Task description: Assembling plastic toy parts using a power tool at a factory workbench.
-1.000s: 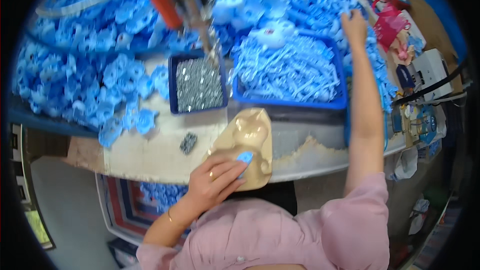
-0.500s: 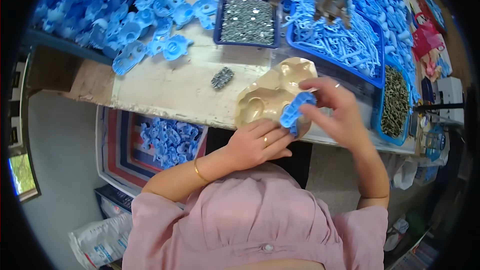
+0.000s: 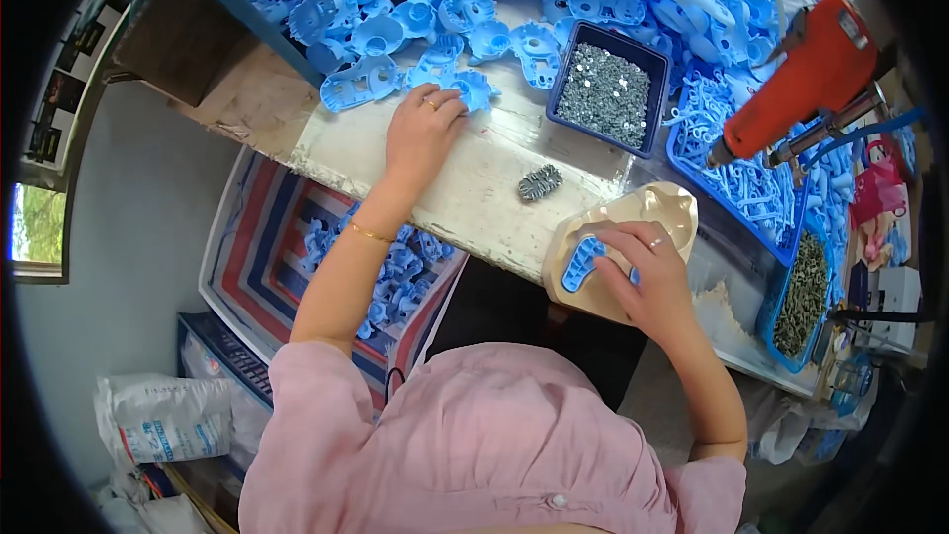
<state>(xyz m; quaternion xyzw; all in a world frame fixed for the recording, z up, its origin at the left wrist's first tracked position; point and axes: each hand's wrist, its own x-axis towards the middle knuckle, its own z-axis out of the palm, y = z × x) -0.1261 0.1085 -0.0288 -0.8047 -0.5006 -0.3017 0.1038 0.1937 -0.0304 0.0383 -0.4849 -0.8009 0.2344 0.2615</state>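
My right hand point(image 3: 647, 277) is bent over a tan moulded holder point(image 3: 647, 203) at the table's front edge. Its thumb and fingers close around a blue plastic part point(image 3: 583, 262), which lies in a hollow of the holder; more blue shows under the hand. My left hand point(image 3: 425, 129) reaches across to the far left. Its curled fingertips are on a light blue shell-like plastic piece point(image 3: 474, 91) at the front of a large heap; the fingers partly cover it. A small clump of grey metal pieces point(image 3: 540, 183) lies between my hands.
A dark blue tray point(image 3: 554, 111) holds small metal bits. Right of it, a blue tray point(image 3: 732, 200) holds thin blue pieces. A red power screwdriver point(image 3: 806, 69) hangs above it. A basket of screws point(image 3: 801, 297) stands far right. Below the table, a striped bin point(image 3: 237, 247) contains blue parts.
My left hand has left the holder and moved to the blue heap at the far left. My right hand has come down over the part in the holder. The view has turned and shifted left.
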